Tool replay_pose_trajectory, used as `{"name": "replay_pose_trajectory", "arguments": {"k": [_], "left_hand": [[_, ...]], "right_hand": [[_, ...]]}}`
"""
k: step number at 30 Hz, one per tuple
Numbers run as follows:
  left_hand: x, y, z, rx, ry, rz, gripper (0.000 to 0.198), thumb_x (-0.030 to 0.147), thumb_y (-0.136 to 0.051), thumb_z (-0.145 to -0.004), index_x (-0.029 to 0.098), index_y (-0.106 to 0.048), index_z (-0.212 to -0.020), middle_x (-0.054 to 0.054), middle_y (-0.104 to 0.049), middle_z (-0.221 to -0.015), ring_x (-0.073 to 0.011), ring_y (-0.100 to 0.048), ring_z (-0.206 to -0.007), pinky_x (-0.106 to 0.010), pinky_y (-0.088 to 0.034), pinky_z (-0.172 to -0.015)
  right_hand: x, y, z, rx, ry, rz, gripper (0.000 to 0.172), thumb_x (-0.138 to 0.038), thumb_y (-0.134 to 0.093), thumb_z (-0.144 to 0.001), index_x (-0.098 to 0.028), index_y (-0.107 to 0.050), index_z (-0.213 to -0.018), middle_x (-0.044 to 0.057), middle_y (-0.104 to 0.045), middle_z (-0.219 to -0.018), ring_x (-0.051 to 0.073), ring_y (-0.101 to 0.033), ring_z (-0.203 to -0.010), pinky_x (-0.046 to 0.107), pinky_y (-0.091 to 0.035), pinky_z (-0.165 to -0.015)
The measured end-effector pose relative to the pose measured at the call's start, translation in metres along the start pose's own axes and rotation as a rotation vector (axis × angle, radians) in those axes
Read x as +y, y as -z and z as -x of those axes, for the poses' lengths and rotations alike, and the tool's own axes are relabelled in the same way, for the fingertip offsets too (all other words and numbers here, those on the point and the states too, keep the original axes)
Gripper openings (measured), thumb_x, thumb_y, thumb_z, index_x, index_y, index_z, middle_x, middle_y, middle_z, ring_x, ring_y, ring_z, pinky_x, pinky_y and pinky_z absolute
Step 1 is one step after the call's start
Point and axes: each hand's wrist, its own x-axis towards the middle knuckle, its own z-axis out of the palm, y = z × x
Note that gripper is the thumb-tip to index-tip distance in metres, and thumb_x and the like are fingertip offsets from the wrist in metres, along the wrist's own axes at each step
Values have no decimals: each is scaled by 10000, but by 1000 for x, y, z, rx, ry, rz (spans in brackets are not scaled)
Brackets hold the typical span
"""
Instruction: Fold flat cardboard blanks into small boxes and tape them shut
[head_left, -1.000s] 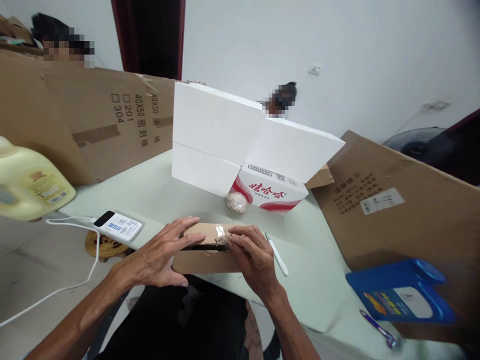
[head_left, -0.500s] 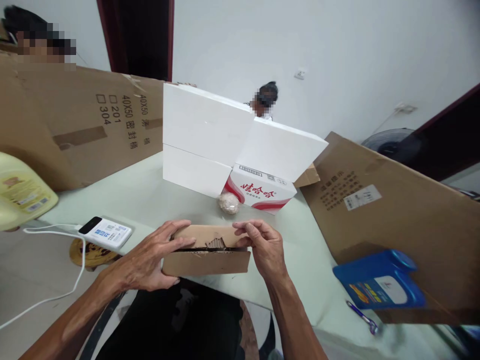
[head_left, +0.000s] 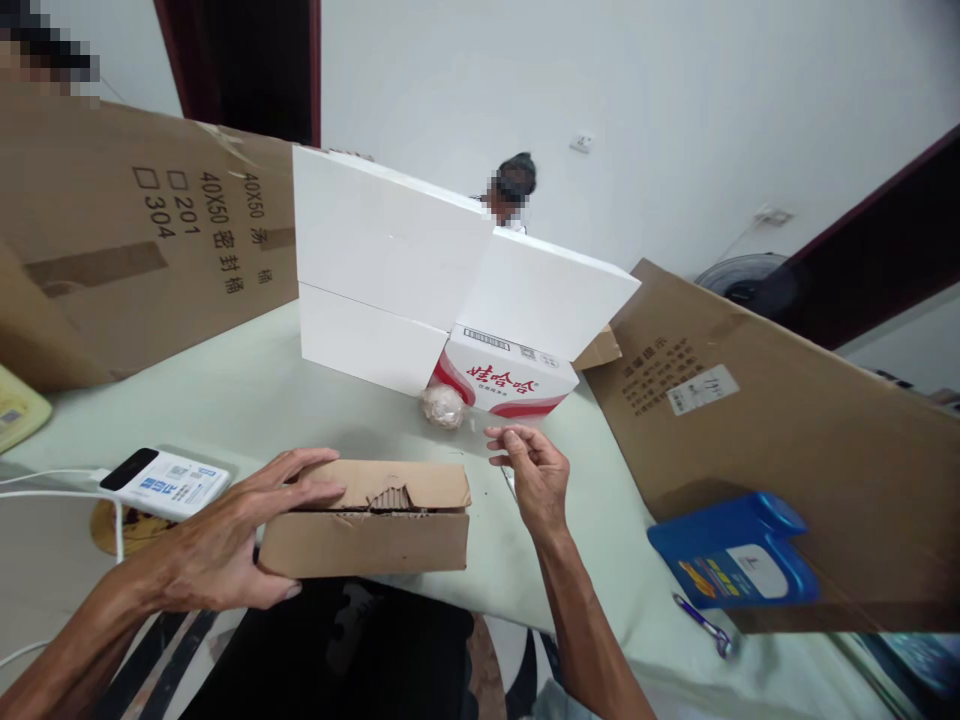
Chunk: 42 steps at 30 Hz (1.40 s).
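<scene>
My left hand (head_left: 232, 530) grips the left end of a small brown cardboard box (head_left: 367, 545), fingers on top and thumb at the near lower side. The box is held at the table's front edge. Its top seam is a dark slit, with a torn patch showing corrugation. My right hand (head_left: 531, 470) is off the box, just to its right, thumb and forefinger pinched together; whatever they hold is too small or clear to make out. Beyond the box, a pale ball wrapped in shiny clear film (head_left: 445, 407) rests against a red-and-white carton (head_left: 510, 385).
White boxes (head_left: 375, 240) stand behind the carton. Large cardboard sheets (head_left: 225, 250) flank the table. A power bank (head_left: 169, 483) with a white cable lies left; a blue bottle (head_left: 735, 555) and a purple-handled tool (head_left: 701, 622) lie right. Two people are partly visible behind.
My right hand has moved off the box's right end to its right, still pinched. My left hand keeps its grip on the box, which now sits lower and farther left in view.
</scene>
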Motion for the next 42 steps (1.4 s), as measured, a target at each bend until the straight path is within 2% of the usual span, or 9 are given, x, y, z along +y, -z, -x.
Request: {"name": "replay_pose_trajectory", "arguments": {"k": [2, 7, 14, 18, 21, 26, 30, 36, 42], "left_hand": [[-3, -3, 1, -6, 14, -11, 950, 101, -753, -664, 380, -563, -1552, -83, -436, -1722, -340, -630, -1445, -389, -611, -1108], [-6, -5, 1, 12, 25, -46, 993, 128, -753, -642, 419, -553, -1570, -54, -448, -1736, -355, -638, -1440, -383, -639, -1068], [-6, -9, 0, 34, -7, -100, 1086, 131, -737, -609, 429, -494, -1625, -34, -435, -1754, -375, -629, -1454, -413, -672, -1044], [-3, -11, 0, 27, -8, -121, 1102, 153, -753, -612, 424, -468, -1642, -51, -417, -1766, -393, -622, -1459, -468, -665, -1070], [-2, -13, -1, 9, 1, -125, 1078, 171, -761, -641, 429, -459, -1643, -49, -386, -1782, -375, -645, -1437, -439, -680, -1040], [-2, -14, -3, -5, -3, -101, 1048, 180, -761, -674, 420, -453, -1646, -56, -366, -1791, -359, -656, -1426, -428, -673, -1049], [0, -14, -5, -42, 8, -87, 1077, 164, -753, -655, 432, -442, -1650, -44, -348, -1801, -356, -643, -1443, -416, -664, -1059], [3, -15, -2, -72, 86, -63, 1053, 143, -748, -680, 452, -446, -1640, -18, -311, -1819, -340, -593, -1499, -410, -606, -1140], [1, -16, -1, -67, 93, -44, 1053, 141, -750, -680, 451, -451, -1642, -14, -316, -1818, -339, -595, -1496, -407, -602, -1146]], "right_hand": [[17, -1, -10, 18, 58, 87, 397, -586, -744, -943, -192, -753, -983, 105, -843, -969, 204, -749, -757, 344, -661, -645], [59, -9, -44, -6, 326, 469, 355, -487, -558, -1079, -198, -759, -1041, 83, -835, -971, 196, -758, -778, 317, -629, -682], [119, -28, -94, -68, 508, 696, 294, -325, -512, -1085, -200, -759, -986, 114, -806, -990, 236, -726, -909, 367, -585, -846], [149, -38, -102, -119, 600, 793, 254, -248, -523, -1084, -186, -745, -978, 111, -780, -934, 230, -693, -904, 344, -559, -863], [163, -41, -97, -148, 655, 837, 239, -229, -522, -1092, -174, -750, -1047, 112, -787, -955, 236, -687, -946, 342, -556, -884], [174, -44, -83, -174, 729, 855, 246, -215, -508, -1109, -187, -751, -1083, 124, -809, -1123, 237, -697, -1077, 364, -556, -970], [175, -42, -82, -160, 770, 830, 257, -242, -514, -1113, -202, -762, -1056, 120, -817, -1126, 236, -725, -1057, 374, -584, -947], [157, -26, -114, -18, 765, 796, 292, -259, -480, -1136, -207, -767, -1120, 128, -823, -1096, 263, -751, -1054, 434, -598, -979], [151, -22, -137, -23, 764, 861, 285, -266, -492, -1134, -205, -770, -1129, 131, -814, -1100, 272, -726, -1061, 435, -568, -996]]}}
